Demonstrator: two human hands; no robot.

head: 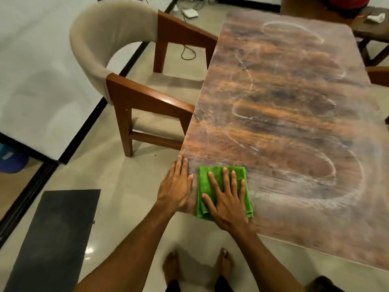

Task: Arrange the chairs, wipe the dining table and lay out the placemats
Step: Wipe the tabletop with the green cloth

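Observation:
A folded green cloth (205,182) lies flat at the near left corner of the brown wooden dining table (284,106). My right hand (226,197) presses down on the cloth with straight, spread fingers. Just left of it, my left hand (176,184) rests flat on the table's corner edge, fingers straight. Curved pale wipe streaks cross most of the tabletop. A wooden chair (130,85) with a beige curved back stands at the table's left side, its arms touching the table edge.
A dark grey mat (56,234) lies on the tiled floor at the lower left. A white cloth (375,17) sits on a dark bench beyond the table's far right corner. Another chair's arm (379,75) shows at the right. My bare feet stand below the table's near edge.

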